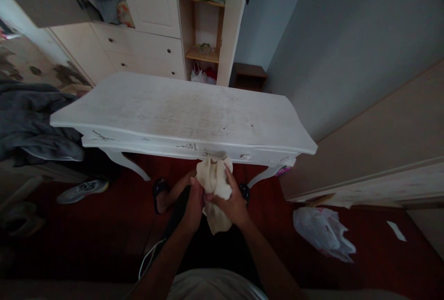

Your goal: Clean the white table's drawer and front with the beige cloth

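Note:
A cream-coloured cloth (217,180) is bunched between my two hands, just in front of the white table (243,115). My left hand (194,205) is closed on the cloth's left side. From the right, my right hand (233,203) grips it, thumb pointing inward and fingers along its edge. A loose end of the cloth hangs below my hands over my dark-clothed lap. The tabletop has a greyish, smudged patch in the middle and a few small dark marks. Its front edge carries carved trim and a round knob (246,156).
A white cabinet (145,50) with open doors and bagged items stands behind the table. Grey fabric (31,119) is heaped at the left. On the dark red floor lie a shoe (83,191) and a plastic bag (322,230). A wall (364,59) rises at the right.

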### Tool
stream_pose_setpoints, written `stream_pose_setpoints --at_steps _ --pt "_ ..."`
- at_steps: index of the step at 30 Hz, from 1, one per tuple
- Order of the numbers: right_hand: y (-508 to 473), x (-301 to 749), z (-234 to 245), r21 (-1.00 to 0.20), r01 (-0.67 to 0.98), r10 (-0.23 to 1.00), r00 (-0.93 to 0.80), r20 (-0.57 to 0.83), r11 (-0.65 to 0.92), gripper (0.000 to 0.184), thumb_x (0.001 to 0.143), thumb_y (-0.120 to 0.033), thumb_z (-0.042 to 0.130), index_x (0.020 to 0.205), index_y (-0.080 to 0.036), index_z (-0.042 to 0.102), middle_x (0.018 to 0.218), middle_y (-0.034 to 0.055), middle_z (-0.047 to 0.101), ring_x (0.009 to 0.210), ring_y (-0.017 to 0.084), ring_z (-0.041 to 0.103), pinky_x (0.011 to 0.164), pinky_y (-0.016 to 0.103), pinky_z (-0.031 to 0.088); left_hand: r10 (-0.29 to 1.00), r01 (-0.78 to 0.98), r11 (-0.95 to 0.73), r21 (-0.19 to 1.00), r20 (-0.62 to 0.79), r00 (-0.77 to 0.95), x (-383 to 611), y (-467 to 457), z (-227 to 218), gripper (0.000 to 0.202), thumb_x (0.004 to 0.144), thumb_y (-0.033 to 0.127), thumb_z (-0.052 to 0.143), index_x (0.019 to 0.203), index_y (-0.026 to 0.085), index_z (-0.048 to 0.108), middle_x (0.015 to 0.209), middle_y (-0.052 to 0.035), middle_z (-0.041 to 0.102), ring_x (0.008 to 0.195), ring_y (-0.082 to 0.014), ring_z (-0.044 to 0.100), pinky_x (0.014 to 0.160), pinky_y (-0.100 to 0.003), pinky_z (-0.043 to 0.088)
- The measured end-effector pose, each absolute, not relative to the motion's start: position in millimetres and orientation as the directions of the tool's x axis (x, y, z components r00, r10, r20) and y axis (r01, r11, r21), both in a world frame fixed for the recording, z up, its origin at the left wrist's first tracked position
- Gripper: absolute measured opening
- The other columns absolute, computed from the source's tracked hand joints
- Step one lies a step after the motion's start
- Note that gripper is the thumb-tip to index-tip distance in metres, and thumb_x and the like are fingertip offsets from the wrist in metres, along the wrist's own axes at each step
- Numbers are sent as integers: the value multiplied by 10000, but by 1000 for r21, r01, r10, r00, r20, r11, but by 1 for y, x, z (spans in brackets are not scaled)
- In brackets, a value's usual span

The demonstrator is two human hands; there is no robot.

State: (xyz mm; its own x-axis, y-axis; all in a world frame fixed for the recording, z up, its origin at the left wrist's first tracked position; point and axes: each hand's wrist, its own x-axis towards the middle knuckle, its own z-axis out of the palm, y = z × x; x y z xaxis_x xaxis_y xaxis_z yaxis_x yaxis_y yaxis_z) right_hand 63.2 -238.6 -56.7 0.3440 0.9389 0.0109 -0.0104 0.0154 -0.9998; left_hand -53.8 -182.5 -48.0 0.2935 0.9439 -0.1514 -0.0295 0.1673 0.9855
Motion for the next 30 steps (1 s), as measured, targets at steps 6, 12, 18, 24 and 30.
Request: stream_pose_setpoints --at_steps 6,12,18,24,30 --pt "-185 76 -68 -997 -70 868 494 -54 -22 604 703 -452 852 1220 -213 652 1149 65 743 1038 260 675 1015 434 512 974 291 -144 946 83 210 -99 -122 -18 466 876 605 596 1016 186 745 1005 -102 765 970 -284 714 883 -404 556" --pt "-127 30 -65 -921 -359 865 498 -52 151 608 798 -559 726 1274 -200 603 1261 78 712 1114 236 681 981 395 556 752 612 -581 537 641 151 -103 -43 0 328 907 295 495 1140 148 671 1250 -170 680 1253 -288 579 1093 -467 417" --pt "-132 65 -91 -940 -267 606 791 -88 211 592 779 -518 720 1249 -185 587 1190 98 728 1010 221 706 886 370 585 746 672 -614 414 581 324 -86 4 -17 356 919 322 456 1115 143 693 1250 -176 692 1219 -301 609 1069 -466 411" --pt "-164 115 -100 -964 -148 440 897 -37 221 533 768 -488 720 1192 -176 633 1157 110 729 973 225 710 856 376 590 723 675 -612 412 638 265 -85 7 -28 317 925 328 453 1032 184 713 1200 -146 724 1186 -289 630 1072 -465 395" --pt "-187 153 -87 -953 -77 238 971 -6 293 540 767 -455 740 1219 -187 614 1214 121 715 1018 246 714 865 372 610 717 656 -625 423 645 266 -86 8 -27 315 930 341 458 1031 174 706 1191 -155 726 1194 -307 636 1069 -473 399"
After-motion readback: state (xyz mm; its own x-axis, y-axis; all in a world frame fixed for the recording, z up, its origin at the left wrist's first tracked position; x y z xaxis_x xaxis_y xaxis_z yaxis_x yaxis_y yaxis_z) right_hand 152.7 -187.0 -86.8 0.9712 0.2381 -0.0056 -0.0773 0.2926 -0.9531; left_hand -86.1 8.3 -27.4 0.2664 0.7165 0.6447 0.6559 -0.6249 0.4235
